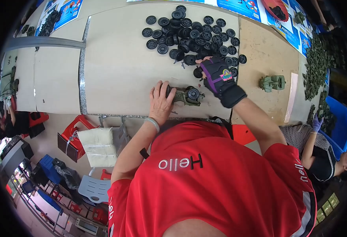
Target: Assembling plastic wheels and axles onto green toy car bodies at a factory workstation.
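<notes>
Presently, left hand (161, 102): fingers grasping the green toy vehicle (184, 99)
Gloved right hand (219, 77): at black wheels (197, 72); I cannot tell its grip
Wheel pile (195, 34): on worktop (118, 71)

Grey plastic chair (96, 189), cream cushion (97, 143)

I see the tabletop (118, 71) brightly, fairly evenly lit, shadows soft; straight edges bow toward my feed's rim, and all 4 corners are black.
</notes>
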A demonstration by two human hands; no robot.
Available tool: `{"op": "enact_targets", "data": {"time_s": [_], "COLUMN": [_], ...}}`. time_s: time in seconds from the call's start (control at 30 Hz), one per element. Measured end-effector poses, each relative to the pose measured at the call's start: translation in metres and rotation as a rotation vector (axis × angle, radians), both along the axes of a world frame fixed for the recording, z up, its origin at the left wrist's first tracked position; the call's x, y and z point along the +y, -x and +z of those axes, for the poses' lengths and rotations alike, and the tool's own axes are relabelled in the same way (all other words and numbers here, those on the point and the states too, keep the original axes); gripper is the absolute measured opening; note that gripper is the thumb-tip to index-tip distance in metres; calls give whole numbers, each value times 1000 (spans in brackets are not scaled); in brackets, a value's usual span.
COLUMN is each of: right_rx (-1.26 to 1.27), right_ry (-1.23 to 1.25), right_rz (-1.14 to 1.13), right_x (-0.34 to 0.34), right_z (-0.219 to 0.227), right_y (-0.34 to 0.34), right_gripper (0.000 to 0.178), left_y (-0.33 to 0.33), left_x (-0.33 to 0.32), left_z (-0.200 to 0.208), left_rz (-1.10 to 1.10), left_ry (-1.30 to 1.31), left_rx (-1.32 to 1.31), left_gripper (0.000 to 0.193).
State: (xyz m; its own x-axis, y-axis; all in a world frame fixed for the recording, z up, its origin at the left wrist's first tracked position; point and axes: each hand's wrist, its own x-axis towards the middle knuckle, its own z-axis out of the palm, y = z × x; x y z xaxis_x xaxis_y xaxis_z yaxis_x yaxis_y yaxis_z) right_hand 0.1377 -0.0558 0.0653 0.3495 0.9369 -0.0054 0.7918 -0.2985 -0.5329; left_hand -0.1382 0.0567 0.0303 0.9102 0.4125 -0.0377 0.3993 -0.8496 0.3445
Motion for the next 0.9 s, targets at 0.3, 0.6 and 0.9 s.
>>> {"op": "enact_targets", "data": {"time_s": [0.3, 0.6, 0.9], "right_rx": [-395, -6, 173], "right_ry": [310, -47, -11], "right_rz": [343, 126, 29], "right_x": [-1, -33, -49], "right_z": [2, -10, -10], "right_y": [-30, -34, -18], "right_gripper": [41, 58, 52], "left_y": [-27, -14, -5], "left_x": [15, 47, 42], "left_z": [26, 15, 17], "left_rz": [-94, 401, 571], "left_ry": [41, 1217, 2227], "left_rx": [62, -48, -215], "left_gripper": [73, 51, 69]}}
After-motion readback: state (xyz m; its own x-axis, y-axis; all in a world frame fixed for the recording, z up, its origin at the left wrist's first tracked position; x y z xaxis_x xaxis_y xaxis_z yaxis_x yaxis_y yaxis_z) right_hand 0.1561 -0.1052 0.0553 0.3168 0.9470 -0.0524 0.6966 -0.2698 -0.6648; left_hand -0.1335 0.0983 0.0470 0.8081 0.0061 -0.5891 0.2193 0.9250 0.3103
